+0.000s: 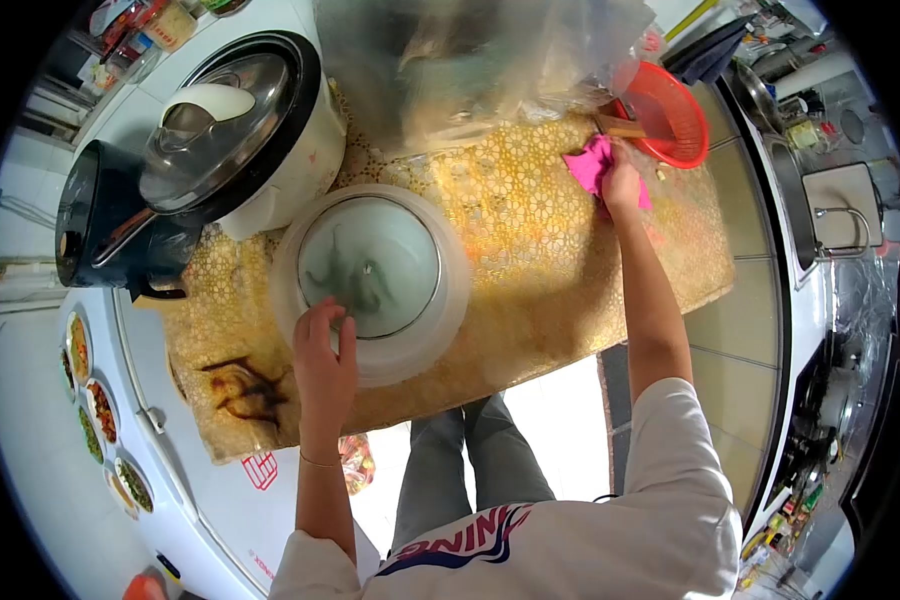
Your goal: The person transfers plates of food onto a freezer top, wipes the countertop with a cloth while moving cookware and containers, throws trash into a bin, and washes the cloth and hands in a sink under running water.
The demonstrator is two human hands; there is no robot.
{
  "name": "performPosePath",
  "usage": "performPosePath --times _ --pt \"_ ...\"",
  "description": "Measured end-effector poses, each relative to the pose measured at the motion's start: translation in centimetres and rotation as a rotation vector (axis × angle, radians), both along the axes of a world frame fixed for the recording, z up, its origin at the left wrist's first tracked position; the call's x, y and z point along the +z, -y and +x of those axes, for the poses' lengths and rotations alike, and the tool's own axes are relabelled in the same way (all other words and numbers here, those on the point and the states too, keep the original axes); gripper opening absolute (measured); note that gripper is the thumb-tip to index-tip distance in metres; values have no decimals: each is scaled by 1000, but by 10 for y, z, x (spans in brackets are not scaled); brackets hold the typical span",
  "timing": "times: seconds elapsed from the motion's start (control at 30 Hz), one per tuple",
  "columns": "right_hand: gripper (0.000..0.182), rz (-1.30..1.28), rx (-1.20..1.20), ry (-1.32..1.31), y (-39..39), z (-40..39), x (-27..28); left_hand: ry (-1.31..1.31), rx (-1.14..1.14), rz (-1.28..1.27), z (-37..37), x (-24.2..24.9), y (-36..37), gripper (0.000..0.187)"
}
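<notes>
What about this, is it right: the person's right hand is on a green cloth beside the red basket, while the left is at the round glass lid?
Not quite: the head view shows the cloth is pink, not green. The right hand is on it.

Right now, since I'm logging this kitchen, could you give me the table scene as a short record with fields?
Left hand: at the near edge of the glass lid; exact contact unclear
Right hand: holding a pink cloth on the table cover
Glass lid: within the rim of a pale bowl
Beside the right hand: red basket
Beyond the bowl, to the left: white cooker
Table cover: yellow, patterned, with a dark mark near the left corner
</notes>
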State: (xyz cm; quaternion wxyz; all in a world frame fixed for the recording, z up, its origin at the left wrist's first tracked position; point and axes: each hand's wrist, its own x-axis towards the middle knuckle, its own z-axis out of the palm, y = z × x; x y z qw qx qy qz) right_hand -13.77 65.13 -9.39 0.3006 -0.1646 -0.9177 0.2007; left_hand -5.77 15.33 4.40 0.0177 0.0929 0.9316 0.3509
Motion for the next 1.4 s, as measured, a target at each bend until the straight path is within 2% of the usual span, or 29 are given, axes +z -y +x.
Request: performPosePath --times 0.1,0.13,0.2,0.23,0.27,0.3,0.37,0.4,0.47,0.57,0.67,0.7,0.77,0.9,1.0,1.03,1.1,1.2,1.33,1.4 --pt "40 -38 -111 61 -2 29 -1 2 14 12 4 -3 0 17" --pt "42 9 -178 154 4 30 -1 3 8 19 3 -5 -1 17" --pt "52 -408 46 66 40 18 6 -38 -3 22 2 -9 0 16" --pt "57 -349 34 186 73 22 12 -37 7 17 0 -13 -3 16" --pt "62 -11 148 136 103 25 14 -84 -22 39 -3 -16 -11 16" --pt "61 58 267 84 131 28 28 -132 -58 64 -6 -18 -19 16" --pt "62 -61 390 150 169 36 32 -153 -69 54 -9 -15 -34 15" --pt "58 -187 431 199 187 48 38 -173 -88 46 -10 -13 -38 15" --pt "54 -264 554 270 207 73 41 -159 -85 70 -14 -14 -44 15" --pt "51 -267 692 332 205 120 52 -169 -101 87 -13 -22 -44 15" --pt "52 -237 642 365 185 150 46 -183 -103 87 -10 -25 -35 15" --pt "52 -236 641 365 180 144 40 -174 -84 93 -10 -25 -31 14" --pt "50 -153 476 291 163 108 27 -172 -78 57 -14 -23 -24 14" --pt "41 -181 371 113 118 10 29 -190 -87 48 -6 -23 -20 13" --pt "38 -242 423 80 112 -23 21 -162 -61 91 3 -21 -27 12" --pt "39 -486 408 331 129 -9 37 -162 -57 92 4 -22 -27 12" --pt "42 -579 560 494 160 45 60 -200 -58 74 7 -25 -25 12" --pt "51 -293 946 373 177 107 59 -122 1 97 3 -21 -15 12" --pt "53 -358 867 436 190 156 62 -189 49 12 -12 -11 3 14" --pt "49 -819 550 329 201 169 54 -172 44 -36 -16 -12 14 12"
